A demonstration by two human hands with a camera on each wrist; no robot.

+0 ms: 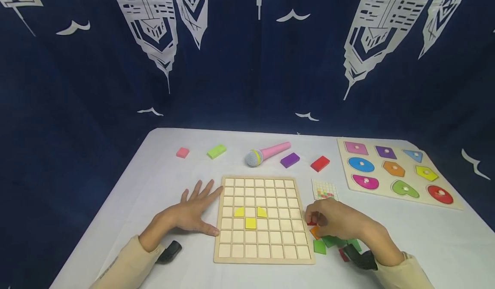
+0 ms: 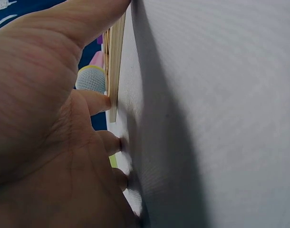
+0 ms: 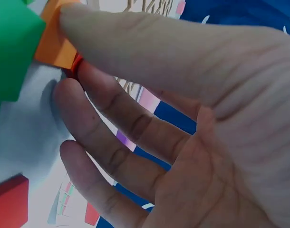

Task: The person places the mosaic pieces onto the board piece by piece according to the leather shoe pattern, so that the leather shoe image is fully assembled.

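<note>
From the head view, the right hand (image 1: 335, 220) sits just right of the grid board (image 1: 263, 220), on top of a small pile of colored tiles. Its fingertips curl around a little red tile (image 1: 311, 222) at the board's right edge. The left hand (image 1: 195, 213) lies flat and spread on the desk (image 1: 127, 203), its fingers touching the board's left edge, so the right hand is the nearer one to the pile.

In the left wrist view, the fingers (image 2: 100, 100) rest against the board's thin wooden side (image 2: 115, 57).

In the right wrist view, the thumb (image 3: 135, 42) presses on an orange tile (image 3: 52, 47), with a sliver of red tucked just under it beside the forefinger.
</note>
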